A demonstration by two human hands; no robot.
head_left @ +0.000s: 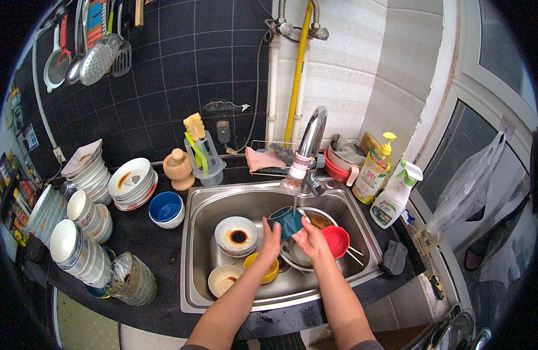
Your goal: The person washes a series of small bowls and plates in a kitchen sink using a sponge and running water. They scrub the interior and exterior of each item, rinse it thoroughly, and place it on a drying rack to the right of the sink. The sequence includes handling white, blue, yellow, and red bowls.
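Note:
Over the sink (pixel 190 245), a dark teal cup (pixel 287 223) is tilted under the running stream from the faucet (pixel 314 137). My right hand (pixel 308 238) grips it from the right and below. Against the cup's left side lie the fingers of my left hand (pixel 272 239), steadying it. Below, in the basin, are a stacked white bowl (pixel 236 233) with dark sauce, a cream bowl (pixel 224 280) and a yellow bowl (pixel 269 271) partly hidden by my left forearm. A metal pan (pixel 324 219) and a red bowl (pixel 336 241) sit on the right.
Stacked plates (pixel 131 181), white bowls (pixel 70 242), a blue bowl (pixel 166 209) and a glass jar (pixel 133 280) crowd the left counter. Right of the sink stand a yellow pump bottle (pixel 372 172) and a spray bottle (pixel 394 201), with a grey cloth (pixel 393 257) nearer me.

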